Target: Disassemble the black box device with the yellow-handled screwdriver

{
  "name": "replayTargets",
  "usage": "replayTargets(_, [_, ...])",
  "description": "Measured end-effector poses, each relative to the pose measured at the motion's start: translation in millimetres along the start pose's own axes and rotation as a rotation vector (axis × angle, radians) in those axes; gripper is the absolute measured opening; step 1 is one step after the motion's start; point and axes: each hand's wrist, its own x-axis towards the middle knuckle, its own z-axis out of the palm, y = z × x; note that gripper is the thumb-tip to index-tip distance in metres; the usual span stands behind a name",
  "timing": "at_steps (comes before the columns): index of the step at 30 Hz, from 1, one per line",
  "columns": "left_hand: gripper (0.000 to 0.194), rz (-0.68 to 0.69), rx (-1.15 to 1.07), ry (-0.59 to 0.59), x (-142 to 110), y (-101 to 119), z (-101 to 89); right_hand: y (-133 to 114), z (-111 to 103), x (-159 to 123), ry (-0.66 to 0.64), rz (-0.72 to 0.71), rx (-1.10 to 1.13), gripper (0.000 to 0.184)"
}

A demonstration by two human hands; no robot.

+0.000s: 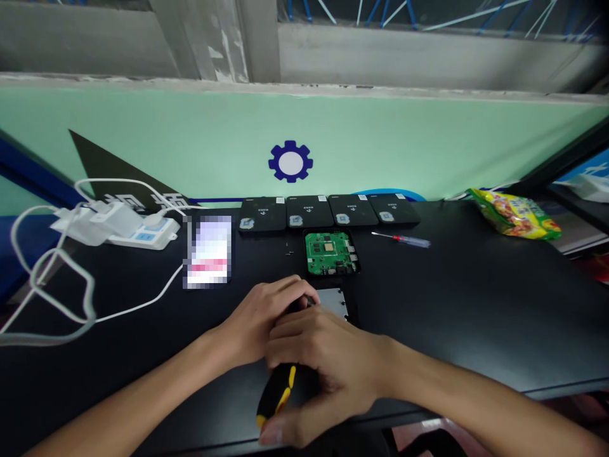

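My right hand [328,362] is closed around a hand tool with a black-and-yellow handle [276,393]; its working end is hidden behind my fingers. Close against it, my left hand [266,314] has its fingers curled over something dark that I cannot make out. Just beyond both hands lies a dark case part with a silver metal plate [333,301], partly covered by them. Farther back, a green circuit board [328,251] sits in an open black case. A few tiny screws [288,252] lie to the left of that board.
Several flat black boxes [309,212] stand in a row along the wall. A screwdriver with a clear handle [412,241] lies right of the board, a snack bag [518,216] farther right. To the left are a phone [208,251] and a white power strip [147,233] with loose cables.
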Motion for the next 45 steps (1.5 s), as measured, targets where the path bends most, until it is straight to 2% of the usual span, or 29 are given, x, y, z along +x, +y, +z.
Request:
replayTargets(14, [0.027, 0.011, -0.009, 0.01, 0.0, 0.4, 0.2, -2.3, -1.8, 2.1, -0.006, 0.038, -0.009, 0.05])
replayTargets(24, [0.028, 0.019, -0.012, 0.012, 0.9, -0.3, 0.7, -1.4, -0.2, 1.9, 0.027, 0.008, -0.016, 0.05])
replayTargets(32, [0.03, 0.01, 0.005, 0.002, 0.8, 1.0, -0.6, 2.3, 1.2, 0.8, -0.093, 0.029, -0.1, 0.056])
replayTargets(39, [0.032, -0.018, 0.039, -0.011, 1.2, 1.1, -0.5, -2.4, 2.5, -0.2, -0.123, 0.092, -0.148, 0.055])
replayTargets(45, [0.032, -0.02, 0.043, -0.017, 1.0, 1.6, -0.6, 1.1, 3.0, -1.8, -0.051, -0.002, -0.126, 0.049])
